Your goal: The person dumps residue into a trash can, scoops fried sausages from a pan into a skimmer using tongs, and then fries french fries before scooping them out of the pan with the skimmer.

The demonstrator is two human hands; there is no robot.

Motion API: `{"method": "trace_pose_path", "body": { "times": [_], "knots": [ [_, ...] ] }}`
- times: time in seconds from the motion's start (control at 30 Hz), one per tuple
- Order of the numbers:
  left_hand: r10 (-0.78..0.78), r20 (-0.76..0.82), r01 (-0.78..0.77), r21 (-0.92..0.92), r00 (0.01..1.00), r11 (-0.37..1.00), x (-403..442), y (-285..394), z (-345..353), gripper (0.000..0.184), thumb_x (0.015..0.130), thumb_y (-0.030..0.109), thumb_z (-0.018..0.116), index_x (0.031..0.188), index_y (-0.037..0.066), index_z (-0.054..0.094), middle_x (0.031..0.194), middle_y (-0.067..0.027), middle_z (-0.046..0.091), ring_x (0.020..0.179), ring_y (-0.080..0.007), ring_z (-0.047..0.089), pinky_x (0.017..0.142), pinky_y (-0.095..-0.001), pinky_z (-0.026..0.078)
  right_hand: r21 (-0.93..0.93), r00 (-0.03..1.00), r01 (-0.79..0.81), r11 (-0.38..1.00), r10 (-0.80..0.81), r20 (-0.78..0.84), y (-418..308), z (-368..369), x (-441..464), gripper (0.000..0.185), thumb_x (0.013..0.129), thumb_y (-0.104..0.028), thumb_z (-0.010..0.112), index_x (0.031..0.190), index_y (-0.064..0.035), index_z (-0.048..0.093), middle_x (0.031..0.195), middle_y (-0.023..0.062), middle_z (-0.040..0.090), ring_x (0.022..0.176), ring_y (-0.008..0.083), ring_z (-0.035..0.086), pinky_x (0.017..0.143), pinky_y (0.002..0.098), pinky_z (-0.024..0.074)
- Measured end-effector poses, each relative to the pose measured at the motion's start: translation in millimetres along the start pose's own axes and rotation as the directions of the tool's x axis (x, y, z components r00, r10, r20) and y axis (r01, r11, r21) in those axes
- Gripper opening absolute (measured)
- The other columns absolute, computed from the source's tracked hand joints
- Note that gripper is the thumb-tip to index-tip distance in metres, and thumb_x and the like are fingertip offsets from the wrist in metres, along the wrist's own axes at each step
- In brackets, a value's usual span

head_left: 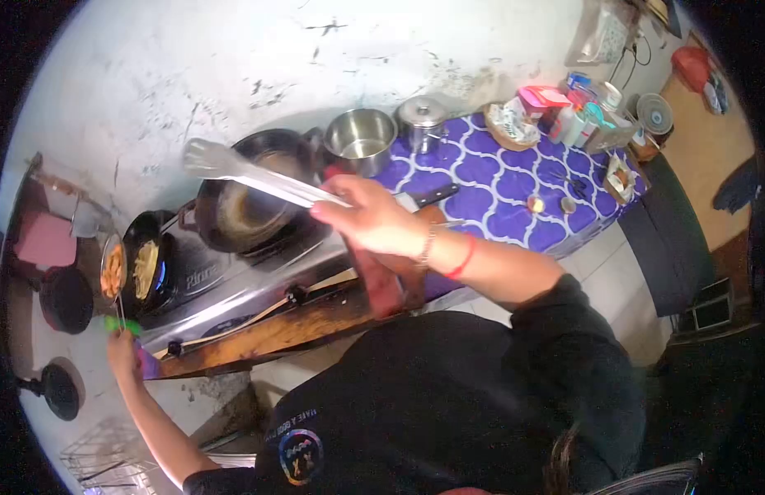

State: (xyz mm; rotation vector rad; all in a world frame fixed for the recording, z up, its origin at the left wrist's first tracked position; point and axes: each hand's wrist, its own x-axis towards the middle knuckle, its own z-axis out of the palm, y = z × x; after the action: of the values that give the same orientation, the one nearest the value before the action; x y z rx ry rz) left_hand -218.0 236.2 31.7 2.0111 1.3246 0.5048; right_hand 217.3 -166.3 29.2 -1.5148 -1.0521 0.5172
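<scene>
My right hand (378,216) is closed around metal tongs (263,180), whose scalloped ends point left above a large dark wok (263,148) on the stove. At the far left, my left hand (123,351) grips the handle of a strainer (121,239). Orange-brown pieces of food (112,271) lie in it. Right beside the strainer, a black frying pan (155,299) holds pale yellow food (145,271) over a blue flame. Something green (122,325) shows at my left hand; I cannot make out what it is.
A steel pot (360,139) and a lidded pot (422,115) stand right of the wok. A black-handled knife (438,195) lies on the purple patterned tablecloth (498,214). Dark pans (62,389) hang on the left wall. A wooden ledge (258,334) runs along the stove's front.
</scene>
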Motion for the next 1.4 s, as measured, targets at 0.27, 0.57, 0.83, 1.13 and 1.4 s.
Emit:
{"method": "trace_pose_path", "body": {
  "times": [0.27, 0.57, 0.83, 1.13, 1.4],
  "knots": [
    [0.112, -0.158, -0.095, 0.114, 0.981, 0.989, -66, 150, 77, 0.041, 0.078, 0.020, 0.051, 0.111, -0.002, 0.059, 0.086, -0.0106, 0.061, 0.071, -0.0149, 0.051, 0.065, -0.0230, 0.041, 0.198, 0.917, -0.195, 0.961, 0.250, -0.310, 64, -164, -88, 0.021, 0.087, -0.015, 0.057, 0.102, -0.0008, 0.058, 0.060, 0.0015, 0.054, 0.043, 0.0081, 0.044, 0.039, 0.0203, 0.0341],
    [0.372, 0.033, -0.366, -0.125, 0.928, 0.922, -103, 326, 235, 0.042, 0.082, 0.009, 0.049, 0.121, -0.005, 0.050, 0.093, -0.0106, 0.060, 0.077, -0.0133, 0.053, 0.069, -0.0203, 0.042, 0.311, 0.580, -0.131, 0.941, 0.327, -0.746, 103, -262, -174, 0.021, 0.088, -0.015, 0.054, 0.103, -0.0009, 0.056, 0.060, 0.0012, 0.051, 0.043, 0.0079, 0.042, 0.038, 0.0197, 0.0333],
    [0.387, 0.291, -0.348, -0.178, 0.875, 0.920, -151, 449, 447, 0.042, 0.080, 0.007, 0.051, 0.121, -0.003, 0.052, 0.079, -0.0049, 0.057, 0.059, -0.0092, 0.047, 0.051, -0.0177, 0.035, 0.205, 0.442, 0.012, 0.979, 0.179, -0.879, 120, -424, -252, 0.016, 0.088, -0.013, 0.053, 0.097, -0.0005, 0.058, 0.058, -0.0001, 0.048, 0.045, 0.0069, 0.040, 0.040, 0.0193, 0.0348],
    [0.522, 0.444, -0.678, 0.358, 0.728, 0.642, -151, 555, 630, 0.041, 0.072, 0.017, 0.055, 0.109, 0.000, 0.058, 0.089, -0.0179, 0.064, 0.082, -0.0345, 0.061, 0.070, -0.0370, 0.048, 0.245, 0.489, 0.011, 0.969, 0.209, -0.847, 153, -527, -309, 0.012, 0.091, -0.012, 0.049, 0.096, -0.0032, 0.055, 0.060, 0.0000, 0.047, 0.047, 0.0059, 0.039, 0.041, 0.0183, 0.0339],
    [0.532, 0.584, -0.765, 0.607, 0.613, 0.215, -156, 615, 686, 0.024, 0.074, 0.012, 0.054, 0.091, -0.003, 0.060, 0.083, -0.0222, 0.063, 0.075, -0.0367, 0.062, 0.064, -0.0424, 0.050, 0.345, 0.482, 0.029, 0.938, 0.289, -0.827, 189, -551, -351, 0.015, 0.090, -0.009, 0.051, 0.101, -0.0010, 0.056, 0.060, -0.0002, 0.048, 0.046, 0.0055, 0.039, 0.040, 0.0179, 0.0353]
  ]
}}
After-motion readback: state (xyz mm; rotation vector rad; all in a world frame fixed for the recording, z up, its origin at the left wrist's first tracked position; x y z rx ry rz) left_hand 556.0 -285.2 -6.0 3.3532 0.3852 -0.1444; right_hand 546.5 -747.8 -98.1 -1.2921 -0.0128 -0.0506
